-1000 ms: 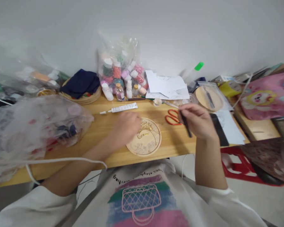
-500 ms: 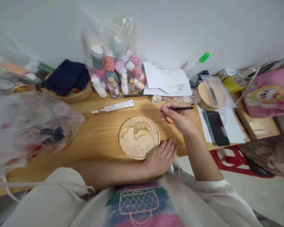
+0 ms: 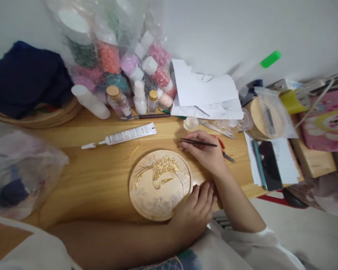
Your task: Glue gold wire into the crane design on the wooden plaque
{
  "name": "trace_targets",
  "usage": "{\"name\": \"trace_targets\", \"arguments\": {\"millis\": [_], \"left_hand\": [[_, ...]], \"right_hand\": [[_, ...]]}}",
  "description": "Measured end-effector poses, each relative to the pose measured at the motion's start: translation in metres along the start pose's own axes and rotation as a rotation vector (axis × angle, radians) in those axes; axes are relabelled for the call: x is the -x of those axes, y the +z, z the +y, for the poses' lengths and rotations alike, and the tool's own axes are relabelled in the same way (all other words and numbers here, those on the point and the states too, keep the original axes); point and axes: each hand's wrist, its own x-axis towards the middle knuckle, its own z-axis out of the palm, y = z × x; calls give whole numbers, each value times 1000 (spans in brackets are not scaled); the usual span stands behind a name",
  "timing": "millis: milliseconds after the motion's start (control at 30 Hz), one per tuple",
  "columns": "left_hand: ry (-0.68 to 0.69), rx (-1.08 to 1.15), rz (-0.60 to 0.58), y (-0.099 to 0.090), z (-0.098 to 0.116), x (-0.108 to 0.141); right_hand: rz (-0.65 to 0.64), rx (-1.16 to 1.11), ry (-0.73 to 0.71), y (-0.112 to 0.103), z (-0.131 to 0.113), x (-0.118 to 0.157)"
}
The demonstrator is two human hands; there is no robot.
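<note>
A round wooden plaque (image 3: pixel 160 185) lies on the wooden table, bearing a crane outlined in gold and fine wave lines. My left hand (image 3: pixel 193 210) rests flat at its lower right edge, fingers extended and holding nothing. Above and to the right of the plaque, my right hand (image 3: pixel 203 152) pinches dark tweezers (image 3: pixel 199 143), whose tips point left. A short gold wire (image 3: pixel 135 148) lies above the plaque. Red-handled scissors (image 3: pixel 228 156) are partly hidden behind my right hand. A white glue tube (image 3: pixel 126 135) lies at the upper left of the plaque.
Bottles and a clear bag of coloured jars (image 3: pixel 109 56) stand along the wall. Beside them are white papers (image 3: pixel 205 92) and a small round dish (image 3: pixel 191 123). On the right lie a phone (image 3: pixel 267 165) and a wooden disc (image 3: pixel 266 116); a plastic bag (image 3: pixel 25 165) is at left.
The view has moved closer to the plaque. My right hand with the tweezers has shifted left towards the plaque's upper right. The scissors now show more. My left hand stays beside the plaque.
</note>
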Motion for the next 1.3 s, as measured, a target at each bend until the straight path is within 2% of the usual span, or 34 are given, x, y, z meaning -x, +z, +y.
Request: {"name": "trace_targets", "arguments": {"millis": [333, 800, 1000, 1200, 1300], "left_hand": [[-17, 26, -19, -2, 3, -2], [41, 21, -122, -8, -3, -1], [-6, 38, -92, -13, -8, -10], [105, 160, -151, -11, -24, -21], [111, 171, -164, -10, -27, -20]], "right_hand": [[50, 228, -162, 8, -4, 3], [65, 287, -133, 11, -2, -2], [67, 189, -87, 13, 1, -3], [82, 178, -79, 8, 0, -3], [74, 197, -72, 8, -1, -2]]}}
